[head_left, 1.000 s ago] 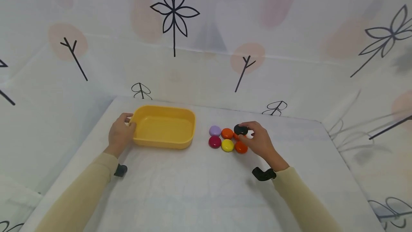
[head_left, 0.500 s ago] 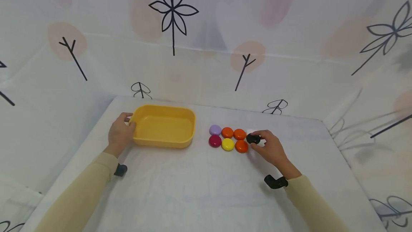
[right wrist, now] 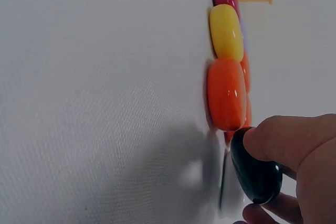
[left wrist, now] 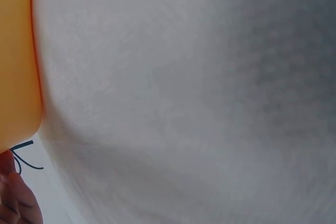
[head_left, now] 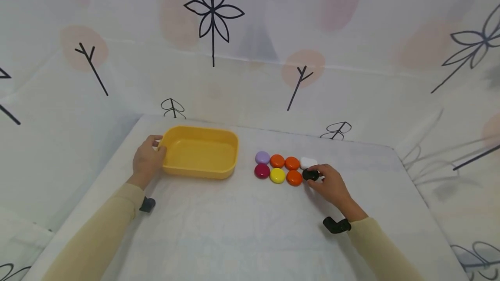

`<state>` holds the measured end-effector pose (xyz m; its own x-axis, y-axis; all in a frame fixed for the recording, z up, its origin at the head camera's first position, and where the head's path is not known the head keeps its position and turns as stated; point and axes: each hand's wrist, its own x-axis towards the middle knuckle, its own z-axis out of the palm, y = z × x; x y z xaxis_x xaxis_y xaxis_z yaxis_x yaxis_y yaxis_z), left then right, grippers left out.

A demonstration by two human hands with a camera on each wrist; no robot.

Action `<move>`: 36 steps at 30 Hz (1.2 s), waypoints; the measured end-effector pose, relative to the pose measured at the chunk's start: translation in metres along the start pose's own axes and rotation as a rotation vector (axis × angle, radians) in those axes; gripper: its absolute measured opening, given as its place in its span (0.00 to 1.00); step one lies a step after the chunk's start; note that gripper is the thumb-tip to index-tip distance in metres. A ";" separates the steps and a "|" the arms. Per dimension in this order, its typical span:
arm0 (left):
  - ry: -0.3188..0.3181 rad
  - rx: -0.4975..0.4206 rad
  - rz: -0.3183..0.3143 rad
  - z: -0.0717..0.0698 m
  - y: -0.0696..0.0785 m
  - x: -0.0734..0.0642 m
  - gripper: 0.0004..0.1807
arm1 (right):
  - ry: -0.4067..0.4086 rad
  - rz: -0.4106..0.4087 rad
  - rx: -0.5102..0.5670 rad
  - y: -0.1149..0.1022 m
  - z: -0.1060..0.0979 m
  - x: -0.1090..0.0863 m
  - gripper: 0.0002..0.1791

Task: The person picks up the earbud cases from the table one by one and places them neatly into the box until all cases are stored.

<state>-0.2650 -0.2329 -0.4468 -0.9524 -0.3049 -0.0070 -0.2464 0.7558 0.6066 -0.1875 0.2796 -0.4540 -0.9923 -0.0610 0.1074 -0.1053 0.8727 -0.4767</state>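
My left hand (head_left: pixel 147 159) grips the left end of a shallow yellow plastic tray (head_left: pixel 199 173), which holds nothing; the left wrist view shows the tray's side and some fingers (left wrist: pixel 23 200). Between thumb and fingers, my right hand (head_left: pixel 330 186) pinches a glossy black pebble (head_left: pixel 310 174). It is at the right end of the front row, beside an orange pebble (head_left: pixel 294 178) and in front of a white one (head_left: pixel 308 162). In the right wrist view the black pebble (right wrist: pixel 256 169) tilts over the white one, close to the orange pebble (right wrist: pixel 227 95).
Leftward in the front row lie a yellow pebble (head_left: pixel 277 175) and a crimson one (head_left: pixel 262 171). Behind them sit a lilac pebble (head_left: pixel 262 158) and two more orange ones. A white cloth covers the table (head_left: pixel 234 229); patterned fabric (head_left: pixel 250 86) rises behind it.
My right hand has carried the black pebble right and toward me, from above the back orange pebble to the front row's right end. The white pebble now shows more. The left hand stays on the tray.
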 end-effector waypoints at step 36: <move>-0.044 -0.314 -0.018 0.002 -0.010 0.005 0.25 | -0.016 0.082 -0.031 0.004 0.000 0.001 0.18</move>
<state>-0.2679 -0.2408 -0.4547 -0.9570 -0.2859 -0.0502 -0.2022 0.5328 0.8217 -0.1885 0.2832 -0.4559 -0.9985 0.0044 0.0552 -0.0214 0.8896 -0.4563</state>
